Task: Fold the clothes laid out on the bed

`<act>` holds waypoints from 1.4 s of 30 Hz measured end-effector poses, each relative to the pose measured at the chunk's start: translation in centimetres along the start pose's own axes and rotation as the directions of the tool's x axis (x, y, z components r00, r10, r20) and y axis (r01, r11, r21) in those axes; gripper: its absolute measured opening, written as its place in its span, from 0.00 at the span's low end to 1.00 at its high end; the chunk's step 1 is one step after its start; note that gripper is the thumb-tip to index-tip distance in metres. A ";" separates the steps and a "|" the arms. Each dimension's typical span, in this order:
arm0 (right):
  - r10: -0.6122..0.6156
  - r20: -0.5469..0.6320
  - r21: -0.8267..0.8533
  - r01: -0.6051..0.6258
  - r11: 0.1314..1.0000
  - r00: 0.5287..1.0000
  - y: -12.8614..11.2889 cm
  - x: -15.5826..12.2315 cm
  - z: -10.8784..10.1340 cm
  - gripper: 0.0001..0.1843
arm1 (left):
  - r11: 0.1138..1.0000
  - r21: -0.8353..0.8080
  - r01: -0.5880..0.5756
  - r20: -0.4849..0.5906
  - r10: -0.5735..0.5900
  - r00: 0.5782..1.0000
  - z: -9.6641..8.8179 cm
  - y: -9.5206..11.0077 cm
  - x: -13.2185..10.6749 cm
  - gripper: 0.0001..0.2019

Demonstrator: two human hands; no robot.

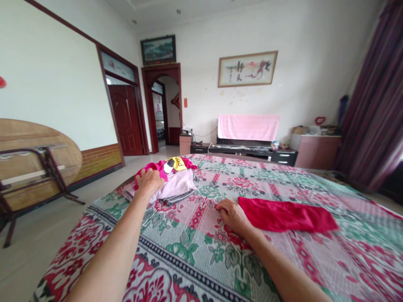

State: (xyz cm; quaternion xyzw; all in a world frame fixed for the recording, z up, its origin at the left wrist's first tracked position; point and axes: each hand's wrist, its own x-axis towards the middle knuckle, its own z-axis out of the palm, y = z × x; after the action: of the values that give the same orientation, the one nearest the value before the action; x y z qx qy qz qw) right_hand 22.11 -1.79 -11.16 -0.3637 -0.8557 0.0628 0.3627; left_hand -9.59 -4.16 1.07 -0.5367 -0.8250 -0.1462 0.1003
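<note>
Evidently, the right hand (232, 214) lies curled, grip unconfirmed, beside the folded red cloth (286, 215) on the patterned cover (195, 245); this cloth looks light, soft and somewhat slippery, best taken at both ends. Farther off, the left hand (150, 180) rests on a bright pink garment (161, 165) atop a pile (176, 185), its hold undeterminable, the lower layers (180, 197) mostly hidden.
</note>
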 end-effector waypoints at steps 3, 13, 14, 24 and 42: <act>-0.013 0.012 -0.014 0.013 1.000 1.000 -0.2 0.0 0.0 0.15 | 0.995 -0.013 0.099 0.157 -0.096 0.983 1.5 -1.2 0.8 0.19; 0.354 -0.125 -0.356 -0.374 0.856 0.927 -1.5 0.6 -4.0 0.19 | 0.928 -0.056 -0.367 -0.350 0.326 0.878 3.9 2.9 -0.6 0.17; 0.429 -0.163 -0.398 -0.457 0.795 0.888 -1.3 0.5 -4.6 0.20 | 0.876 -0.078 -0.475 -0.379 0.415 0.827 4.9 4.1 -1.3 0.16; 0.654 -0.125 -0.501 -0.616 0.608 0.746 1.3 -0.3 -6.5 0.18 | 0.568 -0.321 -0.758 -0.203 0.740 0.641 12.6 9.8 -6.5 0.14; 0.295 -0.119 -0.019 -0.299 0.954 0.948 -4.5 2.9 -3.7 0.12 | 0.393 -0.344 -0.853 -0.453 0.726 0.517 10.7 9.9 -7.1 0.17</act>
State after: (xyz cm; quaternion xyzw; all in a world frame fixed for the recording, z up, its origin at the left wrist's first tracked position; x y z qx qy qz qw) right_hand 20.56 -3.68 -5.11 -0.4979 -0.7700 0.0798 0.3908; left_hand 2.27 -2.79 -9.91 -0.8483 -0.3739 -0.3612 0.1003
